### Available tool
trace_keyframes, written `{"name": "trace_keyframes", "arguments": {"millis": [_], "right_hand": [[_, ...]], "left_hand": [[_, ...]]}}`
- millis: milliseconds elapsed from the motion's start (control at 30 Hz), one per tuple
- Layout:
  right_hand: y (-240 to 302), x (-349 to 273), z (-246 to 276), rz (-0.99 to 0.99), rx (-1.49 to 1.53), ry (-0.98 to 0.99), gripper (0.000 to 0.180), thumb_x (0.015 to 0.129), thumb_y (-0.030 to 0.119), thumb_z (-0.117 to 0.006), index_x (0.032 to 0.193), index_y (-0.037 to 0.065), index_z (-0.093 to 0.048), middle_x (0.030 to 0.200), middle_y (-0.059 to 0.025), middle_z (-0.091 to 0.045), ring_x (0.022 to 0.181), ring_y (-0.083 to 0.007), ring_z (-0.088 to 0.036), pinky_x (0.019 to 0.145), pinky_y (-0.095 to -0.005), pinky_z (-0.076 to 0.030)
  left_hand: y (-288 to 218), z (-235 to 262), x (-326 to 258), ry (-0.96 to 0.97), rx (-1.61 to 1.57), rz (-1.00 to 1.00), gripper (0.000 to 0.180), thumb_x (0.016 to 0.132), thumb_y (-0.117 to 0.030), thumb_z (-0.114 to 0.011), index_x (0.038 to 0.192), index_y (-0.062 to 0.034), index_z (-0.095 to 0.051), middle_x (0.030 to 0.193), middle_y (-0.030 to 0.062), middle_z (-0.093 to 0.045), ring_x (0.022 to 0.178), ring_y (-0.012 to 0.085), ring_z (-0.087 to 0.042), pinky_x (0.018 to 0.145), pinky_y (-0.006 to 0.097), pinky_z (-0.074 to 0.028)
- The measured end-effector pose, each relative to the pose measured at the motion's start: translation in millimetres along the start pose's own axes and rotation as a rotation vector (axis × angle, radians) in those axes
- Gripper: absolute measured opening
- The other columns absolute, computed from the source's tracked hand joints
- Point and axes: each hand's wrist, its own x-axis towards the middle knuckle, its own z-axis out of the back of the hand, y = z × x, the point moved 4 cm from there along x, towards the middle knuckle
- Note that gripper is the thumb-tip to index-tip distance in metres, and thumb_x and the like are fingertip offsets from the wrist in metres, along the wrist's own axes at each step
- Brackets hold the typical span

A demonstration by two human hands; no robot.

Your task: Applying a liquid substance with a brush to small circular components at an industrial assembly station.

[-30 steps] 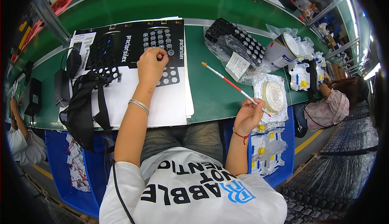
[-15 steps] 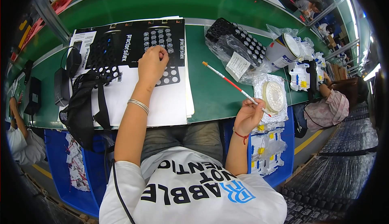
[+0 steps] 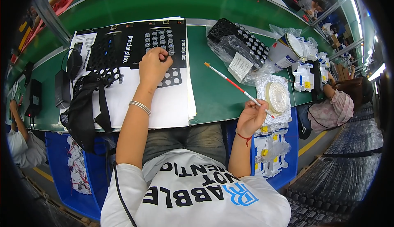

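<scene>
My left hand is over a black tray with rows of round holes, its thumb and fingers pinched together. Anything between those fingertips is too hidden to make out. Clear round pieces sit in the tray's far rows, while the nearer holes show white through them. In my right hand is a thin red-and-white stick with a tan tip, slanting up and left above the bench. Beside that hand, a round shallow dish with pale, glossy contents rests on crumpled white material.
A bagged black tray of round pieces lies at the back right, next to a metal can and white plastic parts. A black mesh bag hangs over the front edge. Blue bins flank my legs. Co-workers sit on both sides.
My left hand's fingertips have shifted slightly to the right and down over the tray. My right hand and the stick have stayed almost still.
</scene>
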Motion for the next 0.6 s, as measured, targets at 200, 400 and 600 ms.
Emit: {"name": "trace_keyframes", "arguments": {"millis": [200,400,600], "right_hand": [[-1,0,3,-0.001,-0.001,-0.01,0.021,0.09,0.025,-0.045,0.088,0.005,-0.051,0.079,-0.0046,-0.054,0.073,-0.0118,-0.05,0.071,-0.0253,-0.038],[0,-1,-1,0.016,-0.015,0.003,0.022,0.09,0.026,-0.045,0.088,0.005,-0.051,0.079,-0.0044,-0.053,0.074,-0.0115,-0.049,0.07,-0.0251,-0.038],[-1,0,0,0.011,-0.014,0.019,0.022,0.091,0.025,-0.044,0.089,0.005,-0.05,0.08,-0.0045,-0.053,0.074,-0.0114,-0.049,0.071,-0.0251,-0.038]], "left_hand": [[-6,-1,-2,-0.014,-0.009,0.004,0.021,0.067,-0.02,-0.068,0.079,-0.004,-0.062,0.067,0.003,-0.057,0.061,0.0162,-0.055,0.058,0.028,-0.045],[-10,-4,-2,-0.048,0.091,0.042,0.022,0.068,-0.024,-0.069,0.079,-0.007,-0.062,0.072,0.0011,-0.058,0.063,0.0153,-0.057,0.058,0.027,-0.048],[-12,-5,-4,-0.065,0.12,0.06,0.022,0.068,-0.024,-0.069,0.081,-0.008,-0.063,0.075,0.002,-0.06,0.065,0.0171,-0.06,0.058,0.027,-0.049]]}}
